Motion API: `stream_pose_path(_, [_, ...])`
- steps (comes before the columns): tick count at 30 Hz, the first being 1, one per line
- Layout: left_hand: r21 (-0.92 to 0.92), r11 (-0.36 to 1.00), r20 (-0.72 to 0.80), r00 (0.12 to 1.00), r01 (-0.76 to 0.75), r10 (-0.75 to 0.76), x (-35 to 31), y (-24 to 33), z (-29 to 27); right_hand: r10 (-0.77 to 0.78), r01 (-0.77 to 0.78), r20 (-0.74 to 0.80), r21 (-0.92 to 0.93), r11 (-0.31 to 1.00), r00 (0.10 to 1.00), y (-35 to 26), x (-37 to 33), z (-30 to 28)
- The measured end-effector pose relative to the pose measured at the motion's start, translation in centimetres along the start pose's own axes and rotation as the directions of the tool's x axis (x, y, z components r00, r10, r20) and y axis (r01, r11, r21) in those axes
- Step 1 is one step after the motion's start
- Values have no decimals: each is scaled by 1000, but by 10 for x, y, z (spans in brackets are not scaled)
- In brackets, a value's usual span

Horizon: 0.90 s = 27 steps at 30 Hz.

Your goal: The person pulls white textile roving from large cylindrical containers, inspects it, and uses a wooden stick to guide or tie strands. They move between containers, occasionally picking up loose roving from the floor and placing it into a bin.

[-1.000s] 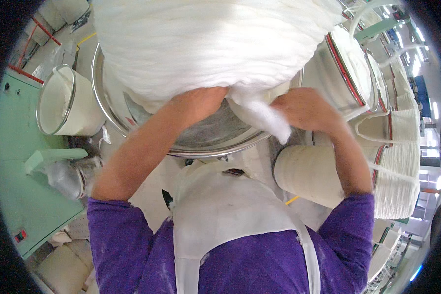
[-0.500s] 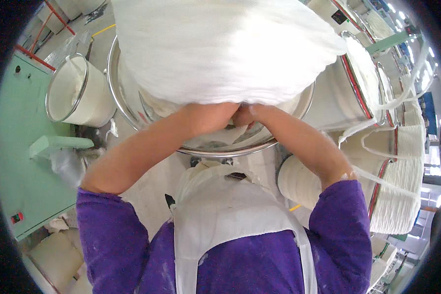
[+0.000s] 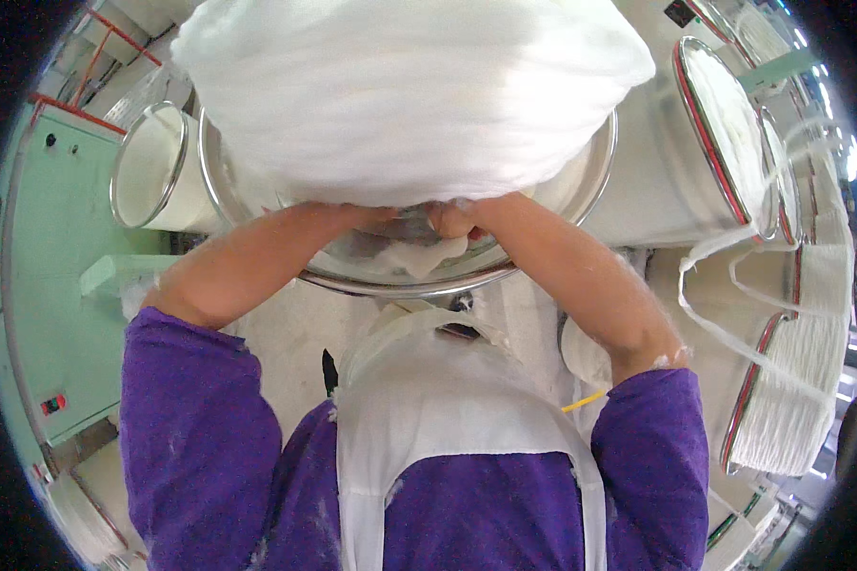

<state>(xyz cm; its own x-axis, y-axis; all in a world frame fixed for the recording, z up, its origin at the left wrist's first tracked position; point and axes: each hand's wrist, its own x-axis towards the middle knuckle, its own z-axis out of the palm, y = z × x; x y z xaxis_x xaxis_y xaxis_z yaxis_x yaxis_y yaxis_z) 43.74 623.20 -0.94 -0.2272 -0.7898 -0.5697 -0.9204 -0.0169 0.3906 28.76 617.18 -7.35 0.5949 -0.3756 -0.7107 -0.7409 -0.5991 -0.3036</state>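
A big soft mass of white fibre sliver (image 3: 409,105) bulges over a wide round can (image 3: 414,289) with a shiny metal rim. Both my forearms reach in beneath its near edge. My left hand (image 3: 376,217) is tucked against the underside of the mass, its fingers hidden. My right hand (image 3: 454,220) is curled closed just right of it, also against the underside; what it grips is hidden. Right below the hands, a loose white strand (image 3: 423,257) hangs inside the can, close to my right fingers.
At left stand a green machine cabinet (image 3: 62,285) and a smaller white can (image 3: 150,171) with a metal rim. Sliver-filled cans (image 3: 724,128) with red bands crowd the right side, with loose strands (image 3: 700,285) trailing between them. Pale floor (image 3: 300,328) shows below the can.
My hands have moved apart, the left one shifting left. The white mass sits slightly further left in view, and more of the can's inside shows beneath the hands.
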Motion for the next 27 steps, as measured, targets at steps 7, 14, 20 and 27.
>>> stream_pose_path(7, [93, 994, -254, 964, -60, 82, -3, 27, -53, -312, 320, 71, -250, 914, 947, -67, -21, -6])
stream_pose_path(14, [118, 989, -312, 942, -92, 125, 15, 58, -107, -506, 514, -221, -27, 858, 834, -97, -52, -20])
stream_pose_path(20, [121, 987, -302, 943, -105, 137, 18, 59, -113, -547, 579, -284, 35, 814, 787, -84, -93, -38])
stream_pose_path(27, [87, 985, -287, 943, -150, 168, 23, 50, -107, -591, 650, -404, 12, 759, 698, -87, -151, -43])
